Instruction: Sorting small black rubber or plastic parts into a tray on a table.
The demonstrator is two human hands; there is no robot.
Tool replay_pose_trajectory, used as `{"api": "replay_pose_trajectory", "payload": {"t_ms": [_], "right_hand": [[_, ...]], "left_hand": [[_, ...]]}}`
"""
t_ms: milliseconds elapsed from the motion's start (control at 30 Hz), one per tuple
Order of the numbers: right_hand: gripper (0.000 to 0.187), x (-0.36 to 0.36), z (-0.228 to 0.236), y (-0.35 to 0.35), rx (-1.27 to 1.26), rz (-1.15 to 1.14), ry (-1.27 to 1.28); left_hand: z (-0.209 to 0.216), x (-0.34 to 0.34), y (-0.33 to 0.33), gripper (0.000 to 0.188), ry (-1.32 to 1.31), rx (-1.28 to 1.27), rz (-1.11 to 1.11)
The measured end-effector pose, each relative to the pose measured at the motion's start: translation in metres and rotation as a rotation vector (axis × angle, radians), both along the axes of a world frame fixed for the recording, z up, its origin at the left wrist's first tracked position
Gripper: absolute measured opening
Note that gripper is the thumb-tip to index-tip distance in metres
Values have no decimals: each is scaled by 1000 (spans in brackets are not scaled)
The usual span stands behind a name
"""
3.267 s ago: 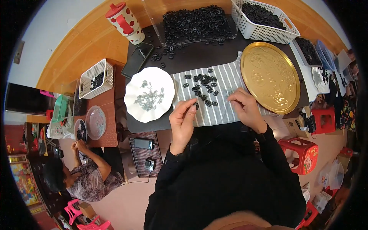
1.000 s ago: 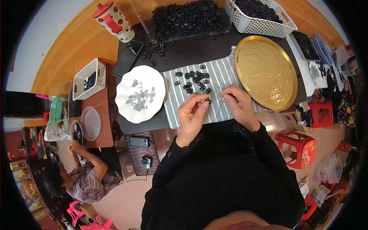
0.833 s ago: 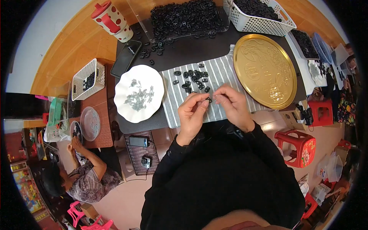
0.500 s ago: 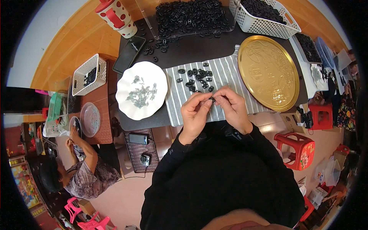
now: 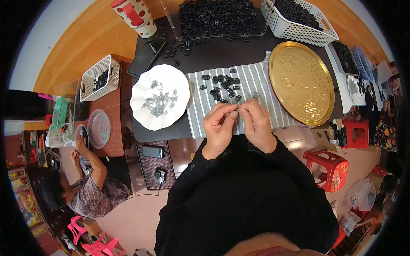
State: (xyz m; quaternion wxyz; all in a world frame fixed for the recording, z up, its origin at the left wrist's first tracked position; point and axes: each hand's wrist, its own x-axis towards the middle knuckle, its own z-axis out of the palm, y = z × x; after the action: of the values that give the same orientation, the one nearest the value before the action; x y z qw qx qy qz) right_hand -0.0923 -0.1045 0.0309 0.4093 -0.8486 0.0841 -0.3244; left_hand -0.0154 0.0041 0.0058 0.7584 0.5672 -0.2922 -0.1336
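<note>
My left hand [image 5: 219, 128] and my right hand [image 5: 258, 127] meet fingertip to fingertip over the near edge of a grey-and-white striped cloth [image 5: 198, 115]. Between their pinched thumbs and forefingers is a small black piece [image 5: 237, 110], mostly covered by the fingers. Just beyond lie several small black oval pieces with holes [image 5: 221, 78], loosely scattered on the cloth. Left of the cloth, a white wavy-rimmed plate [image 5: 141, 81] bears many small clear pieces [image 5: 159, 102]. To the right rests an oval gold tray [image 5: 301, 83] with raised patterns.
A clear bin of black pieces [image 5: 218, 21] and a white perforated basket [image 5: 294, 32] stand at the back. A phone [image 5: 146, 55] and a dotted tumbler [image 5: 136, 19] are back left. Another person [image 5: 96, 192] works at a table on the left. A red stool [image 5: 329, 170] stands right.
The view has shifted slightly. My right fingers have closed in further over the small black piece, which now shows less. The loose pieces on the cloth look unmoved.
</note>
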Motion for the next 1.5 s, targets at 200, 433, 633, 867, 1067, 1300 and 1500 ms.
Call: {"api": "replay_pose_trajectory", "payload": {"t_ms": [200,433,633,867,1067,1300,1500], "right_hand": [[10,-5,1,-1,284,49,2],[31,-13,22,-34,145,198,55],[27,-17,24,-39,131,441,109],[13,-19,13,-30,225,347,88],[8,-19,23,-22,253,324,169],[8,-6,24,-22,74,145,230],[11,10,16,-8,-294,44,282]], "left_hand": [[-3,0,-2,21,54,-62,-13],[-1,10,3,38,388,-130,-273],[9,13,13,41,574,-87,-479],[13,0,20,22,377,44,-324],[12,-8,26,16,274,-10,-264],[13,10,51,12,394,-93,-21],[13,22,64,12,388,-120,31]]}}
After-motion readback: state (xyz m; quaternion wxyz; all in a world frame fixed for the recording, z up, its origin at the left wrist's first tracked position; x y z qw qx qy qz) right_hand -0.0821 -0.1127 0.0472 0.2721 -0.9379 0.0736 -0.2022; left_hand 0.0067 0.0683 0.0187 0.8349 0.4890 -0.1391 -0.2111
